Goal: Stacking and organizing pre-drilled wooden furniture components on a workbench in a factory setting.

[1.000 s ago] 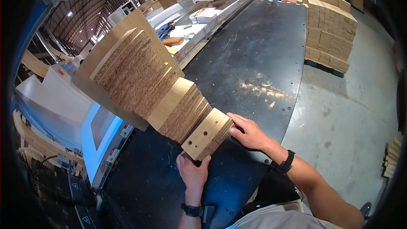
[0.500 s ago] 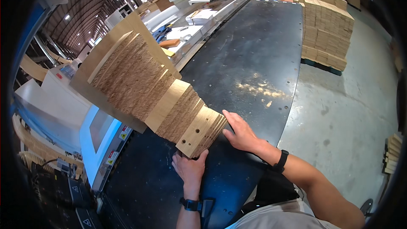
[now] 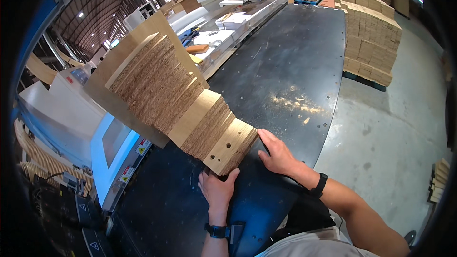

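A row of wood-faced particle-board pieces (image 3: 154,85) stands on the black table, rough brown edges up, with a few pale faces showing. The nearest board (image 3: 226,150) has a pale face with several drilled holes. My left hand (image 3: 219,190) is at that board's lower end, thumb and fingers wrapped round its near edge. My right hand (image 3: 278,154) lies along the right end of the near boards, fingers stretched out and fingertips against them. Behind the row stands a large plain panel (image 3: 135,43). The undersides of the boards are hidden.
The black tabletop (image 3: 290,52) has sawdust (image 3: 297,102) scattered on it. At left is a white and blue machine (image 3: 107,147) with a ribbed hose (image 3: 43,150). Papers (image 3: 233,20) and tools lie on a ledge beyond. Stacked boards (image 3: 369,33) stand on a pallet at right.
The nearest boards, fanned out at their right end before, now sit closer together. My hands stay at the same ends. The whole view has shifted slightly.
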A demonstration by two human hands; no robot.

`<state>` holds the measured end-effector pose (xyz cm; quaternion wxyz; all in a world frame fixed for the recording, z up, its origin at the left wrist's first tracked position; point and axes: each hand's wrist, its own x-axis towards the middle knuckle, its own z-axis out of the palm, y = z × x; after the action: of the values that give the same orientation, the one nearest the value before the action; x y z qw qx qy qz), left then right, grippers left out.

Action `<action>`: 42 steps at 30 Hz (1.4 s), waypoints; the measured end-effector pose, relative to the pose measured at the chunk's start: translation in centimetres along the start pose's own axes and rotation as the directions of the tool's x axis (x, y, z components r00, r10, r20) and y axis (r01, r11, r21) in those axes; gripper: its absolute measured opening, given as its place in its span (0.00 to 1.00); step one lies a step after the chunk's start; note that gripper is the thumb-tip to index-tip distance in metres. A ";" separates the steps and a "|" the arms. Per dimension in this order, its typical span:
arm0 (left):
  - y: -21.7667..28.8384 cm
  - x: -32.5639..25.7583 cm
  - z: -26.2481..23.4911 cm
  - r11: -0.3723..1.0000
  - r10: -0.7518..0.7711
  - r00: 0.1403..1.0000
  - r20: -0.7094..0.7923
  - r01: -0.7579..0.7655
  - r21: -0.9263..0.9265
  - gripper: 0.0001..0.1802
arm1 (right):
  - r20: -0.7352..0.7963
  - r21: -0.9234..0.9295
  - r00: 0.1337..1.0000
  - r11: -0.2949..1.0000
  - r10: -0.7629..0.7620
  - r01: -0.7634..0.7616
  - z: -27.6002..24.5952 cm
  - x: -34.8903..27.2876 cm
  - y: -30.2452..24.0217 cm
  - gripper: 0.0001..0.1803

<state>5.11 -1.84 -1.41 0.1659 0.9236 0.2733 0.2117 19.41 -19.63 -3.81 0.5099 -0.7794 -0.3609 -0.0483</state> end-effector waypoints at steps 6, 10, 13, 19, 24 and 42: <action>-0.6 0.0 0.3 0.999 0.034 0.998 -0.053 -0.032 0.029 0.30 | 0.092 -0.095 0.996 0.995 -0.023 0.032 -0.4 0.0 -1.0 0.41; -0.2 0.1 0.5 1.000 0.019 0.999 -0.035 -0.018 0.020 0.30 | 0.105 -0.130 0.994 0.990 -0.034 0.048 -0.4 0.3 -0.9 0.42; -0.2 0.1 0.6 1.000 0.028 0.998 -0.048 -0.028 -0.003 0.31 | 0.122 -0.127 0.992 0.992 -0.011 0.027 -0.4 0.4 -1.1 0.43; -0.5 0.1 0.8 1.000 0.027 0.999 -0.038 -0.027 -0.001 0.32 | 0.148 -0.098 0.989 0.995 0.001 0.014 -0.6 0.4 -1.1 0.45; -0.2 0.1 0.6 0.996 0.011 1.000 -0.014 -0.009 0.084 0.34 | 0.129 -0.124 0.991 0.992 -0.019 0.036 -0.4 0.2 -0.6 0.46; -0.9 0.3 1.2 0.999 0.016 0.993 -0.119 -0.020 -0.030 0.32 | 0.123 -0.107 0.989 0.990 -0.077 0.090 0.7 0.8 0.0 0.46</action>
<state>5.58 -1.20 -2.72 0.1620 0.9091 0.2709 0.2720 19.80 -18.69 -3.79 0.4405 -0.7924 -0.4197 -0.0436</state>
